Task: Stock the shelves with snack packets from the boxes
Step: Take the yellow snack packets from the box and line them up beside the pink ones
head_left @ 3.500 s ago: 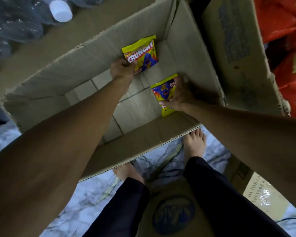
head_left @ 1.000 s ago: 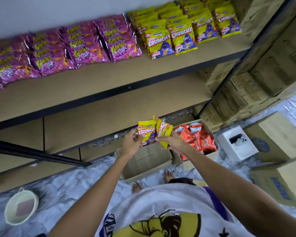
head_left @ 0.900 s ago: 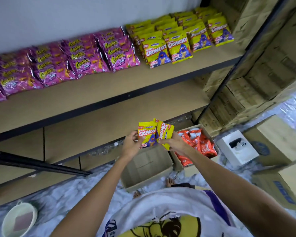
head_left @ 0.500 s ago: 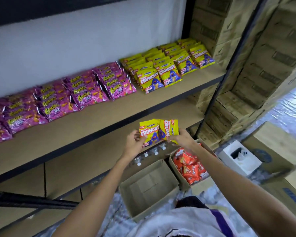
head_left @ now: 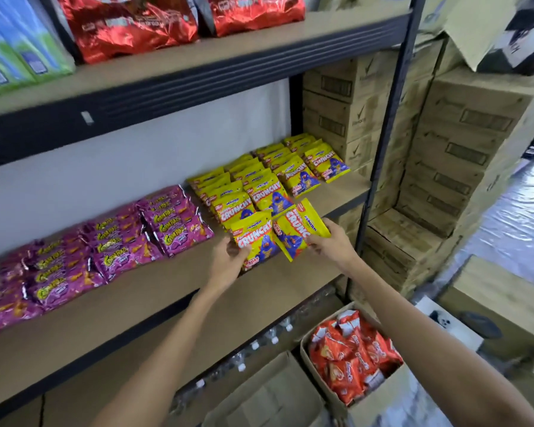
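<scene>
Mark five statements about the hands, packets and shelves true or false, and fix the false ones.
1. The left hand holds a yellow packet. True.
2. The right hand is empty. False: its grip is on a second yellow packet.
3. The purple packets lie right of the yellow rows. False: they lie left.
4. Red bags sit on the top shelf. True.
5. The box of orange packets stands on a shelf. False: it stands on the floor.
</scene>
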A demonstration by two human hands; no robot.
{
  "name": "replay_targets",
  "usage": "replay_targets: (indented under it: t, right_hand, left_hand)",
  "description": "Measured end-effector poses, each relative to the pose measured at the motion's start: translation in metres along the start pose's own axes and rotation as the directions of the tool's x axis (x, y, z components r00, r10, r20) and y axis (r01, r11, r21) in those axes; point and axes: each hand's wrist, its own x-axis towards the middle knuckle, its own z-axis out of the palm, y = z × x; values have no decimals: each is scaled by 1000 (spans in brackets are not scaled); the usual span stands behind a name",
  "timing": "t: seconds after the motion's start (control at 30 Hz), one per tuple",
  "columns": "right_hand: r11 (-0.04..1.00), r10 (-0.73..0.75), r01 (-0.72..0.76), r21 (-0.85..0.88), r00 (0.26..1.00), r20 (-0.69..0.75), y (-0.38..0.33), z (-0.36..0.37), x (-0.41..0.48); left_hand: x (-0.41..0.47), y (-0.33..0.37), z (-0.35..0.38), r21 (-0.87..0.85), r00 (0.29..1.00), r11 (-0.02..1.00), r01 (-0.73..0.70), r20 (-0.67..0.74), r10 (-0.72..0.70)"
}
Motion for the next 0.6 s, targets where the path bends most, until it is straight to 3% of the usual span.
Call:
replay_targets:
  t: [0.3, 0.6]
  right_hand:
    - [991, -100, 108, 74, 990, -97, -20, -66, 76]
    - [977, -75, 100, 190, 988, -133, -43, -109, 140]
  left_hand:
    - [66, 61, 56, 93, 996, 995, -46, -73, 53]
    - [146, 90, 114, 120, 998, 993, -11, -66, 19]
